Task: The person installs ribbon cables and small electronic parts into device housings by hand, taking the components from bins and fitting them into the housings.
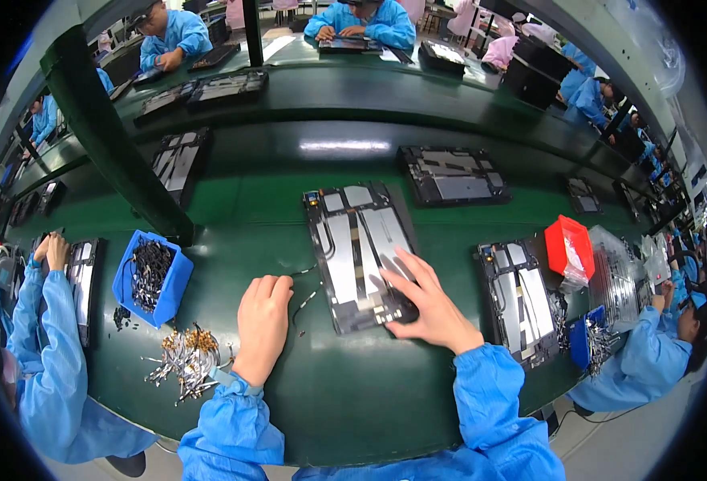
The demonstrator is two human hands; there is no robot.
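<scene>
An opened tablet-like device (345,264) lies in front of me on the green bench, its silver battery cells and black frame showing. My right hand (429,305) rests on its right side, fingers spread over the surface and the thumb by the near edge. Left of the device, my left hand (263,321) is closed, its fingers curled down and pressed together. A thin cable (305,271) runs between those fingertips and the device; whether they pinch it is hidden. Just beside the hand, a second short cable (305,305) with a pale section lies near the device's left edge.
At left, a blue bin (175,280) holds black parts, near a pile of silver and gold cables (189,361). Another opened device (522,301) lies at right, near a red bin (563,244) and a small blue bin (582,341). Co-workers sit on both sides.
</scene>
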